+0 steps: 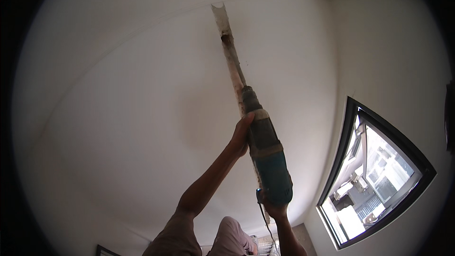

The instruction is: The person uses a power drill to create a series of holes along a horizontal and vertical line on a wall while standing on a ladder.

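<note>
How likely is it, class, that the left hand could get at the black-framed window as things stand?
Probably not: the left hand supports the rotary hammer, and that tool stands between it and the black-framed window off to the right.

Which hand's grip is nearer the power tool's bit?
The left hand's grip, at the front of the power tool, towards the bit; the right hand's grip is at the rear, beside the cable.

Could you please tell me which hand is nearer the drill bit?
Left: the left hand grips the drill near its front, below the bit; the right hand, farther, holds its rear.
</note>
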The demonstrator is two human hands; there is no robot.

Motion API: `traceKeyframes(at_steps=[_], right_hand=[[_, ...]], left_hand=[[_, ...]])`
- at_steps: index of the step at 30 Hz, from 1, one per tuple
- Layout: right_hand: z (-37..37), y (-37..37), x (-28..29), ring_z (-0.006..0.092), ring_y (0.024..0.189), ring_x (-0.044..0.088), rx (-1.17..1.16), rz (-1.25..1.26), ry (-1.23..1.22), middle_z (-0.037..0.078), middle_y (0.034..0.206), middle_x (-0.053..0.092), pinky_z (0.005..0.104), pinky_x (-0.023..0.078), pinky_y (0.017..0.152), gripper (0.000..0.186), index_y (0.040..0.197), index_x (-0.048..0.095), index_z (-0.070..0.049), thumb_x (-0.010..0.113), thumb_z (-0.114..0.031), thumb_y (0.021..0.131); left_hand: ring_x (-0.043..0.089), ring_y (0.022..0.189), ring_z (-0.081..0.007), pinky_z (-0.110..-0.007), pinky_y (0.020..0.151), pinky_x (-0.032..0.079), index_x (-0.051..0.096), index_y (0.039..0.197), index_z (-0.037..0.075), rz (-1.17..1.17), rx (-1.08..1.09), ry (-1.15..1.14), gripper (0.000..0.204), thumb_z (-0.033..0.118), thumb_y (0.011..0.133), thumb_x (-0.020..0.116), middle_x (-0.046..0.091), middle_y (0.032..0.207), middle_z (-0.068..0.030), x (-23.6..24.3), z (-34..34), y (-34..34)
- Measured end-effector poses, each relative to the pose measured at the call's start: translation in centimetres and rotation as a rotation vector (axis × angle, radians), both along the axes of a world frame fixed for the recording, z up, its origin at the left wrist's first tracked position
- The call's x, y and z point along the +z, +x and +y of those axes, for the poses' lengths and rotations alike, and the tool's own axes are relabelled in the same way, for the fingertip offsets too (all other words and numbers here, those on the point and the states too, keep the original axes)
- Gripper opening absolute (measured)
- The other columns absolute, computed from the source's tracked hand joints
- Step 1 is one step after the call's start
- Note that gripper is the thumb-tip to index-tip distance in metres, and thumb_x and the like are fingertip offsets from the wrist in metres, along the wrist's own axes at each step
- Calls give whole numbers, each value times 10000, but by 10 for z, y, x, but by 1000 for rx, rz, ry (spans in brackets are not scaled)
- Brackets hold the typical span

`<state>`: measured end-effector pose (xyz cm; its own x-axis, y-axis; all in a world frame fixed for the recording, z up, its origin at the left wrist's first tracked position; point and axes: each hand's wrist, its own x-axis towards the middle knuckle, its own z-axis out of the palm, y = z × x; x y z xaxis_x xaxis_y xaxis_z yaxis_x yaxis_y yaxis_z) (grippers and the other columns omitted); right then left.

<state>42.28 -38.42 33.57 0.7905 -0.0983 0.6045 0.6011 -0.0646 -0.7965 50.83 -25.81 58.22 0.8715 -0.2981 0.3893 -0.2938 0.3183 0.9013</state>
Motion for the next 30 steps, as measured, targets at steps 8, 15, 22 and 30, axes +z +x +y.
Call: traceKeyframes(at_steps=[8,15,22,30], right_hand=[[-2,-13,58,304,1207,440,192,124,120,214,1308,385,401,372,1013,875,1393,220,51,707,-90,680],[-45,-102,93,336,1198,444,129,18,117,183,1230,507,494,243,1102,597,1235,483,29,692,-104,692],[-90,-117,157,279,951,591,-102,0,223,131,943,644,435,410,850,408,1082,567,-42,663,-44,685],[-122,-140,326,187,823,645,-124,-226,-8,159,978,616,288,550,634,900,1476,113,-100,715,-224,818]], left_hand=[[601,984,-184,-360,894,507,492,1186,56,37,24,-29,598,579,896,494,591,1035,-88,38,5,1],[608,974,-195,-368,876,520,489,1187,52,103,-98,-219,596,566,887,521,589,1057,-96,33,-25,-59],[579,1068,-193,-350,965,475,449,1249,52,7,-263,-326,692,620,862,525,564,1152,-105,94,-69,-67],[529,1144,-243,-383,992,448,459,1251,98,-20,-382,-501,647,610,863,530,531,1208,-103,164,-78,-62]])
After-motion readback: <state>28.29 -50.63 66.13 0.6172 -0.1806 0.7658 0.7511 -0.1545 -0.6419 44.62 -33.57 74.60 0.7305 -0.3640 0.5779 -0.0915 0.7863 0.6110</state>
